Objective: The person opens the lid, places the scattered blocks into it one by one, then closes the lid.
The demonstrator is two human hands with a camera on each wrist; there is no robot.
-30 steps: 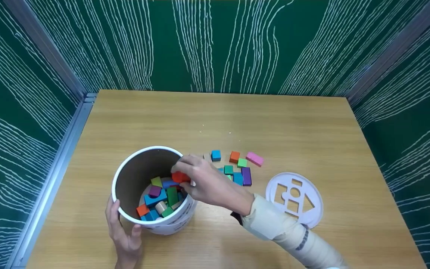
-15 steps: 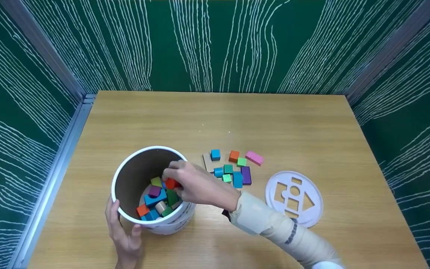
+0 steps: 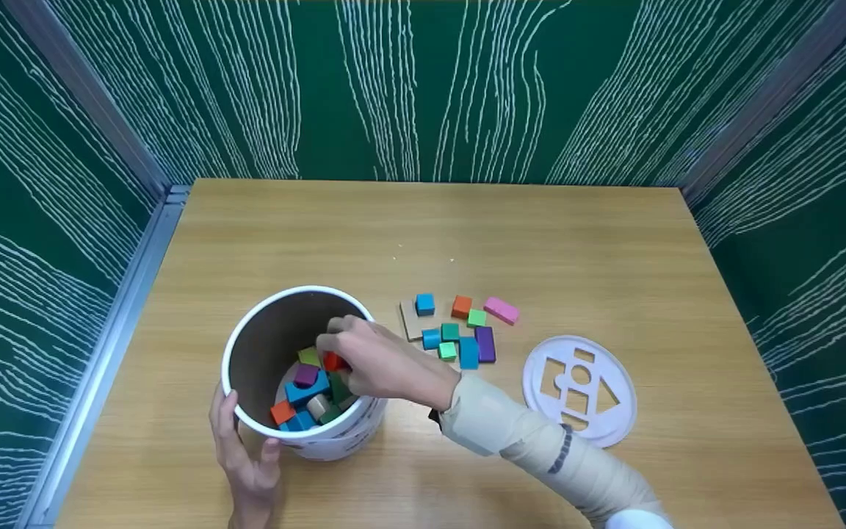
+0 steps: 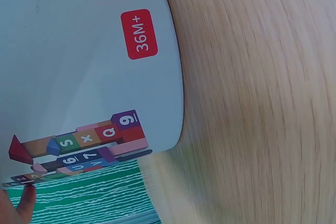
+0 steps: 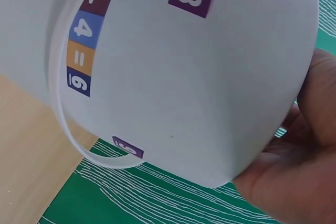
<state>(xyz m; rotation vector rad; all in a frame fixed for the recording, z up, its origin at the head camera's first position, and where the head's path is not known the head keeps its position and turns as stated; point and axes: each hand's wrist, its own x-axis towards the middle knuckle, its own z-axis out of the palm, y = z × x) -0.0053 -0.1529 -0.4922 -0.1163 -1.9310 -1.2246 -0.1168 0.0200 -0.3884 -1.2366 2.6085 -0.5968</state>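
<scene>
A white bucket (image 3: 226,367) with several coloured wooden blocks inside stands at the left front of the table. Against its left side rests my left hand (image 3: 247,466), its long fingers spread along the wall and the thumb pointing up by the near rim. My right hand (image 3: 379,364) reaches over the right rim and pinches a red block (image 3: 334,361), mostly hidden by its fingers. Below that block lie a purple block (image 3: 306,375) and a blue block (image 3: 309,389). From the right wrist, the bucket's printed wall (image 5: 173,87) hides the fingertips.
Several loose blocks lie right of the bucket, among them a purple one (image 3: 485,344) and a pink one (image 3: 501,310). Farther right lies a white round lid (image 3: 620,360) with shaped cut-outs. Green walls (image 3: 445,95) bound the wooden table (image 3: 540,242).
My right hand has moved left and down into the bucket with the red block, uncovering more loose blocks on the table. My left hand has stayed against the bucket.
</scene>
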